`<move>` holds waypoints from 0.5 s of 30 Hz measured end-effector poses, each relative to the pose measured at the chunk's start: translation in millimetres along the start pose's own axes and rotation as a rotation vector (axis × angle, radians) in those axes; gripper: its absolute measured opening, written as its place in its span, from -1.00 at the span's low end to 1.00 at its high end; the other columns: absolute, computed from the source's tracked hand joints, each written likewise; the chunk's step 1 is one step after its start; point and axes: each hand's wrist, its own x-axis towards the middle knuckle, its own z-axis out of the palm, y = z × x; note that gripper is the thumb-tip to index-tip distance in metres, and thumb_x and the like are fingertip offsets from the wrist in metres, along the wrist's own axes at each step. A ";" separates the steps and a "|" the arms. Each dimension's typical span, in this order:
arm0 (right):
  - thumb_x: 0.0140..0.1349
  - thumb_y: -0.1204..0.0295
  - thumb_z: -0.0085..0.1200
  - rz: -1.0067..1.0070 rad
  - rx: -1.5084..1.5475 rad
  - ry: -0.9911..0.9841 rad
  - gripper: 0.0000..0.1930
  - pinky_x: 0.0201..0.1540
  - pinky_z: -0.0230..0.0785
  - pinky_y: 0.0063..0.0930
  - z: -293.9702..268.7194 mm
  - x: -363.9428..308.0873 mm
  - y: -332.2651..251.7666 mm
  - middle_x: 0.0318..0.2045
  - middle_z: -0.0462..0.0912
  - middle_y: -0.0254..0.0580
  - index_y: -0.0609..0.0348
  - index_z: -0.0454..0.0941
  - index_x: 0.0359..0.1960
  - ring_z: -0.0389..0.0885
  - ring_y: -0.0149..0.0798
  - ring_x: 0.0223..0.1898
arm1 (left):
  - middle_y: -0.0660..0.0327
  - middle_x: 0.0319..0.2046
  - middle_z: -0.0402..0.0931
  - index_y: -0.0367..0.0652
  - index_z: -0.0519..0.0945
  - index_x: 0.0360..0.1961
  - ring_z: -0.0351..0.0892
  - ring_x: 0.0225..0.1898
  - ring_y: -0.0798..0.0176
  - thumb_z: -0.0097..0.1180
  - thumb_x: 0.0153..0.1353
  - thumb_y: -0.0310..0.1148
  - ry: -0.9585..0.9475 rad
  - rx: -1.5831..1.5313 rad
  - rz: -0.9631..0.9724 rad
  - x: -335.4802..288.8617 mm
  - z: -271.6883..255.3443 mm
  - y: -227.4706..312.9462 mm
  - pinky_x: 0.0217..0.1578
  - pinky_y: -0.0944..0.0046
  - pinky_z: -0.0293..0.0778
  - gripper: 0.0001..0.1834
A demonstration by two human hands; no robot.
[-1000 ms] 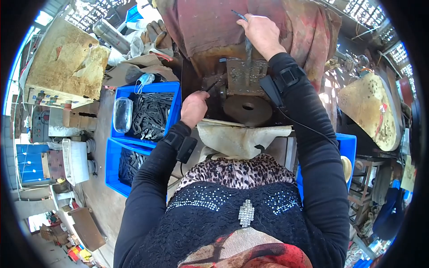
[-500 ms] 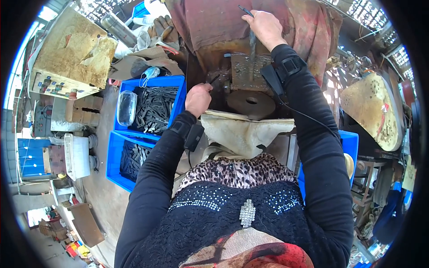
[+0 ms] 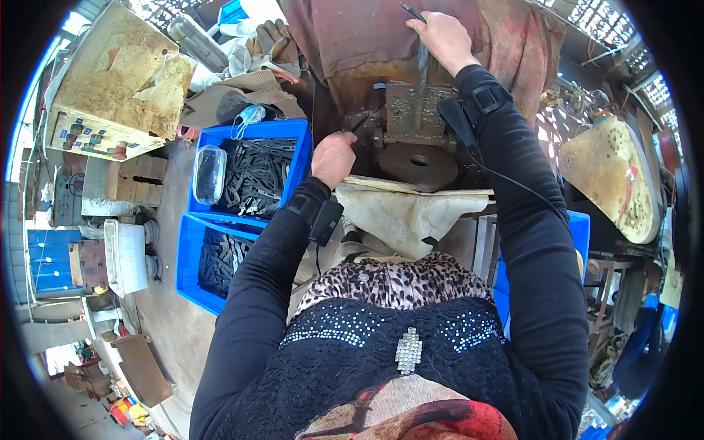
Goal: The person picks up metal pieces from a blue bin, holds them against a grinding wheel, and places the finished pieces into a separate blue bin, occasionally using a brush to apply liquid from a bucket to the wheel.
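Fingers of the left hand [image 3: 334, 159] are closed in a narrow grip on a slim dark strip [image 3: 359, 125], which points up and away from the knuckles, toward a pitted metal block [image 3: 416, 110]. The right hand [image 3: 444, 40], farther from the body and higher in view, also has a narrow grip, pinching a dark rod-like piece [image 3: 413, 12] whose free end sticks out to the left in front of a reddish-brown cloth [image 3: 367, 33]. The two hands are well apart.

Between the body and the block lies a flat brown wheel [image 3: 419, 167] with a hole in its middle; neither hand touches it. An upright grey column [image 3: 422, 70] meets the block, though whether it is metal or running water I cannot tell. A stained pale cloth [image 3: 396, 216] hangs over the near edge, just below the wheel.

Beside the left forearm, an upper blue bin [image 3: 257, 130] holds many dark metal strips [image 3: 257, 176], with a clear plastic container [image 3: 210, 174] along its left side and a light-blue face mask [image 3: 251, 116] at its far rim. A lower blue bin [image 3: 188, 268], nearer the body, holds more such strips. Past them lie work gloves [image 3: 276, 44] and a steel flask [image 3: 196, 42].
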 end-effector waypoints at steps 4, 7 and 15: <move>0.30 0.02 0.02 -0.028 0.040 0.037 -0.56 -0.16 0.41 0.04 -6.7 -0.5 3.6 -0.35 0.64 0.18 0.22 0.59 -0.26 0.60 0.22 -0.21 | -0.01 -0.29 0.64 -0.19 0.68 -0.27 0.61 -0.21 -0.09 0.02 0.01 -0.58 0.043 -0.038 0.061 3.6 0.4 -0.3 -0.14 0.07 0.53 -0.73; 0.29 0.08 0.05 -0.103 0.163 0.033 -0.63 -0.18 0.44 0.01 -27.3 -38.2 -10.5 -0.34 0.66 0.09 0.17 0.62 -0.29 0.62 0.16 -0.22 | -0.03 -0.30 0.63 -0.24 0.66 -0.25 0.61 -0.27 -0.10 0.01 0.02 -0.65 0.099 -0.109 0.128 1.6 -1.5 -6.6 -0.21 0.08 0.54 -0.72; 0.21 0.39 0.22 -0.221 0.575 -0.013 -0.81 -0.29 0.46 -0.31 -70.9 -193.6 -42.3 -0.37 0.64 0.03 0.27 0.57 -0.27 0.62 0.07 -0.32 | -0.05 -0.22 0.61 -0.24 0.64 -0.12 0.59 -0.14 -0.11 0.01 -0.01 -0.65 0.118 -0.210 0.153 37.7 -12.8 4.2 -0.10 0.08 0.52 -0.62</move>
